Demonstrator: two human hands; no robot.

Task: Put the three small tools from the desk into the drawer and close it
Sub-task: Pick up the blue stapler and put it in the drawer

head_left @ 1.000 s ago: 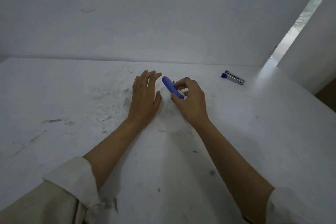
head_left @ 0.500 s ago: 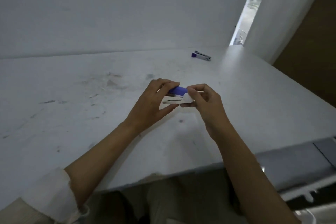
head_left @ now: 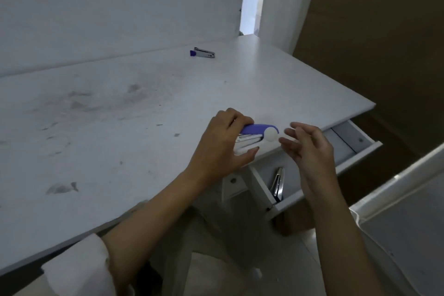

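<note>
Left hand (head_left: 221, 142): clamps the blue-and-white stapler (head_left: 254, 138), held level above the desk (head_left: 144, 108) edge, poised for the drop.
Right hand (head_left: 310, 149): open, empty, just beside it.
Drawer (head_left: 353, 149): pulled out below; one metal tool (head_left: 278, 182) inside.
Small stapler (head_left: 203, 52): far back.
Change: right hand has released the stapler; view swung toward the drawer.

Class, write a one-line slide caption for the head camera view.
Left hand grips a blue-and-white plastic stapler above the open white drawer; right hand hovers open.
</note>
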